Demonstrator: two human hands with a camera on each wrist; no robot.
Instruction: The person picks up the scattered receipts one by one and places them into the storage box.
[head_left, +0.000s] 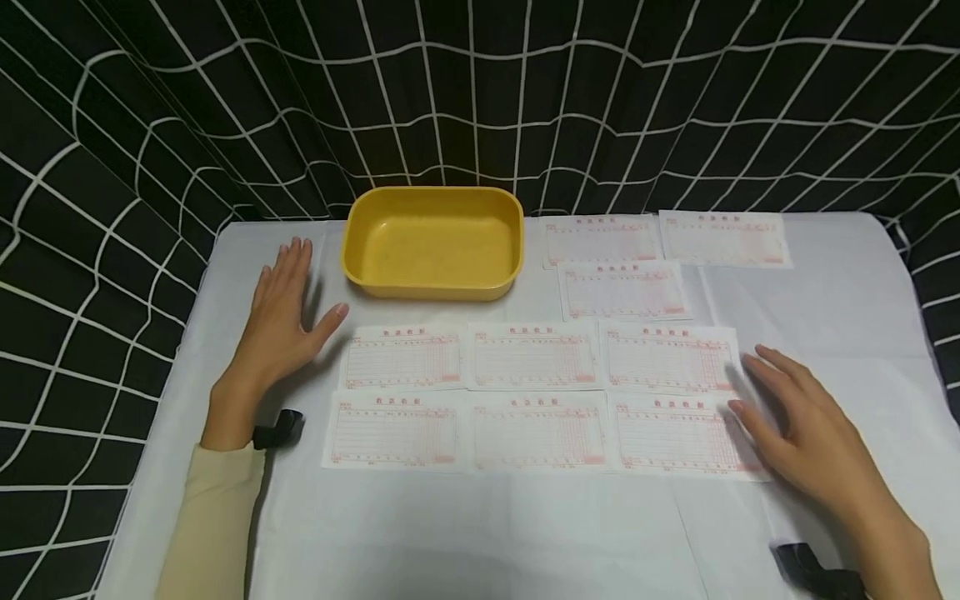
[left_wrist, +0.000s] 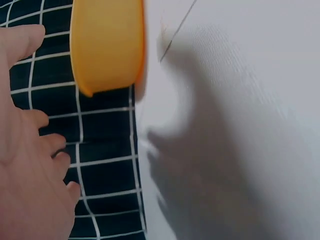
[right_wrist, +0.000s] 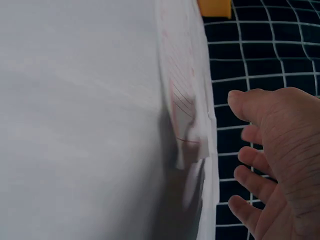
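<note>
My left hand (head_left: 281, 321) hovers left of the yellow basin (head_left: 432, 287), fingers straight and thumb spread, holding nothing. In the left wrist view the same hand (left_wrist: 35, 150) is apart from the basin (left_wrist: 107, 45). To the right, my right hand (head_left: 813, 433) hangs over the right end of the lower-right receipt slip (head_left: 675, 433), its fingers loosely bent around nothing. The right wrist view shows this hand (right_wrist: 275, 160) beside the slips' edge (right_wrist: 182, 95). Several white slips with red print, such as the middle one (head_left: 534, 357), lie in two rows.
Three more slips lie at the back right, one (head_left: 624, 290) in front of the other two (head_left: 597, 240) (head_left: 723, 239). A white cloth (head_left: 480, 533) covers the table. Black fabric with a white grid (head_left: 480, 92) stands behind and along both sides.
</note>
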